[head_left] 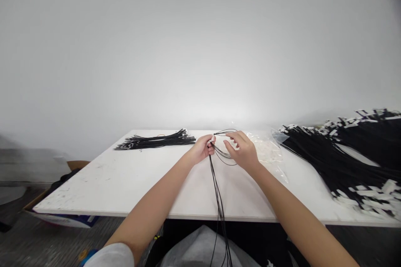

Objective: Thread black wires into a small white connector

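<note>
My left hand (201, 148) is closed, pinching a small bunch of thin black cords (218, 192) where they fold over. The cords hang from that pinch down across the white table (125, 179) and past its front edge toward my lap. My right hand (241, 148) is closed on the looped upper ends of the same cords, with its fingers curled round the loop just right of my left hand. Both hands hover above the middle of the table, nearly touching.
A tidy bundle of black cords (156, 139) lies at the table's back left. A large heap of black cords with white tags (347, 154) covers the right side. A clear plastic bag (269, 152) lies beside my right hand. A cardboard box (62, 217) stands on the floor at the left.
</note>
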A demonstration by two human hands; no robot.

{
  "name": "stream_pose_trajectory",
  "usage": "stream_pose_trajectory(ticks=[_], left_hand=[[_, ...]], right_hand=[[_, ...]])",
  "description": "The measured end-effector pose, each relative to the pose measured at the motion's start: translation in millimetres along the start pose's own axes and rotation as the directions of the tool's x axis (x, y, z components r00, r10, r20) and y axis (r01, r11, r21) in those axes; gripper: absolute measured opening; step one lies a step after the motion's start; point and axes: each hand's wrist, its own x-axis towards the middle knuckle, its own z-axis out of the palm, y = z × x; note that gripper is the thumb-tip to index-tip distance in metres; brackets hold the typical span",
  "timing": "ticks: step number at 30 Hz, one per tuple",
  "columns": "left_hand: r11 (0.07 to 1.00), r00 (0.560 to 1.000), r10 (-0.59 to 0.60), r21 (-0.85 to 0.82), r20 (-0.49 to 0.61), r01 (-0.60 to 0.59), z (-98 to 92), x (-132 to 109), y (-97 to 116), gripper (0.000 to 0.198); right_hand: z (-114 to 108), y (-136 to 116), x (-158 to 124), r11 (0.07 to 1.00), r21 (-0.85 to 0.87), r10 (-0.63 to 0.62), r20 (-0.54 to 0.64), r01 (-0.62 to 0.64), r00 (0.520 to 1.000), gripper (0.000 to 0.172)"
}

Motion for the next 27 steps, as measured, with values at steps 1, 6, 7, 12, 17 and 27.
stream_pose_trajectory(ticks=[1,6,7,12,17,27], left_hand=[[0.999,1.000,0.016,-0.032,-0.015,-0.017,-1.2,1.2,-0.2,0.017],[0.989,0.992,0.062,-0.125,-0.107,-0.076,-6.9,5.2,-2.5,0.018],[0.989,0.991,0.067,-0.127,-0.116,-0.081,-7.9,5.5,-3.0,0.020],[0.987,0.988,0.085,-0.123,-0.126,-0.101,-10.7,6.1,-4.1,0.022],[0.992,0.990,0.070,-0.100,-0.125,-0.082,-8.8,4.6,-2.9,0.021],[0.997,0.999,0.043,-0.066,-0.023,-0.044,-2.1,-1.9,-2.0,0.021]], right_hand=[[-0.3,0.6,0.1,0.999,-0.041,-0.034,-0.044,0.032,0.998,0.020],[-4.5,0.8,-0.3,0.947,-0.218,-0.256,-0.062,0.237,0.965,0.015],[-4.9,-0.9,-1.3,0.931,-0.224,-0.298,-0.014,0.287,0.955,0.013],[4.4,-12.2,-11.6,0.858,-0.206,-0.428,0.220,0.470,0.877,0.021],[15.1,-11.3,-16.7,0.854,-0.206,-0.406,0.310,0.478,0.860,0.021],[12.9,-8.5,-11.8,0.862,-0.190,-0.409,0.284,0.469,0.867,0.022]])
